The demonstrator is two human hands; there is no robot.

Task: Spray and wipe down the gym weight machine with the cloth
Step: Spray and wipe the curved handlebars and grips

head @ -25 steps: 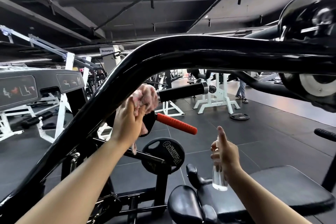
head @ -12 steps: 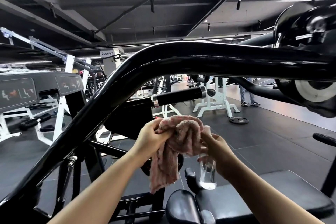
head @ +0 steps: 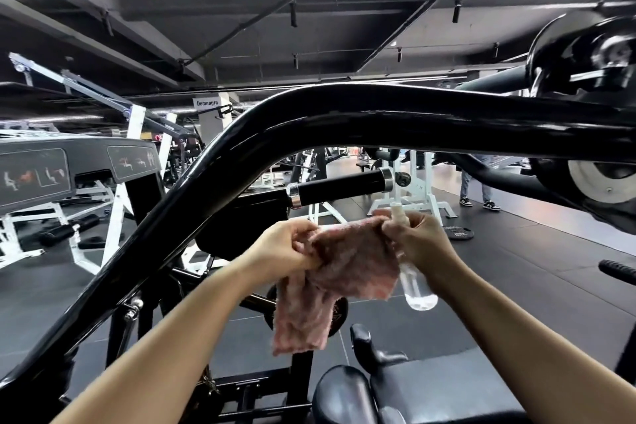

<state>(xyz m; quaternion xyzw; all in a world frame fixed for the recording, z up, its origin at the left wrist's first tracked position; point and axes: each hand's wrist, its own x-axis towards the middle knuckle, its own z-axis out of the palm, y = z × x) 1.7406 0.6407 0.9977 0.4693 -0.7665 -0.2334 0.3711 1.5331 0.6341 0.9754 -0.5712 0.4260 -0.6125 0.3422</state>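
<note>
A pink cloth (head: 347, 268) is stretched between both hands in front of me, below the thick black curved arm (head: 344, 120) of the weight machine. My left hand (head: 285, 244) pinches the cloth's left edge. My right hand (head: 418, 237) grips a clear spray bottle (head: 414, 282) and also pinches the cloth's right corner against it. The bottle's white nozzle sticks up above the fingers. A loose flap of cloth hangs down toward the seat. A black grip handle (head: 340, 186) with chrome ends juts out just above the hands.
The machine's black padded seat (head: 444, 385) lies below right. A weight plate (head: 339, 313) sits partly hidden behind the hanging cloth. Another plate (head: 459, 233) lies on the dark floor. White racks (head: 418, 189), a grey machine (head: 69, 169) at left and a standing person (head: 476, 184) are farther off.
The left hand took the cloth off the machine arm and brought it down to the right hand. Both hands now pull it spread out between them; the bottle rose slightly.
</note>
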